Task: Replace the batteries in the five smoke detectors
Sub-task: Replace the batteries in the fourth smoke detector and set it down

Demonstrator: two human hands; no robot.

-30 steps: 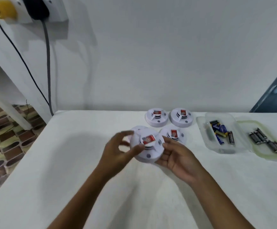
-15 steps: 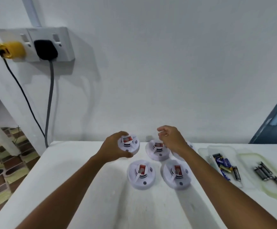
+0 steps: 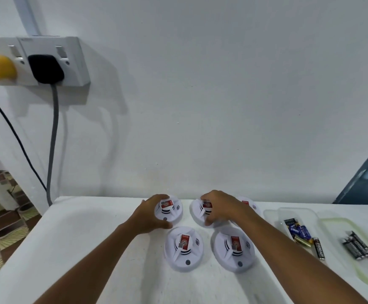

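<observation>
Our left hand (image 3: 151, 216) has set its detector (image 3: 169, 210) back on the surface (image 3: 90, 249) — fingers still curled around it. Our right hand (image 3: 219, 206) now grips the next detector (image 3: 201, 212), fingers clamped.

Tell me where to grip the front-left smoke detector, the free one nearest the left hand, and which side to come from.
Take the front-left smoke detector by its round outer rim, coming straight down from above with the grip spanning it left to right. It lies flat on the table, face up, untouched. Its right edge sits close to the front-right detector, so that finger needs care. This is a judgement.
</observation>
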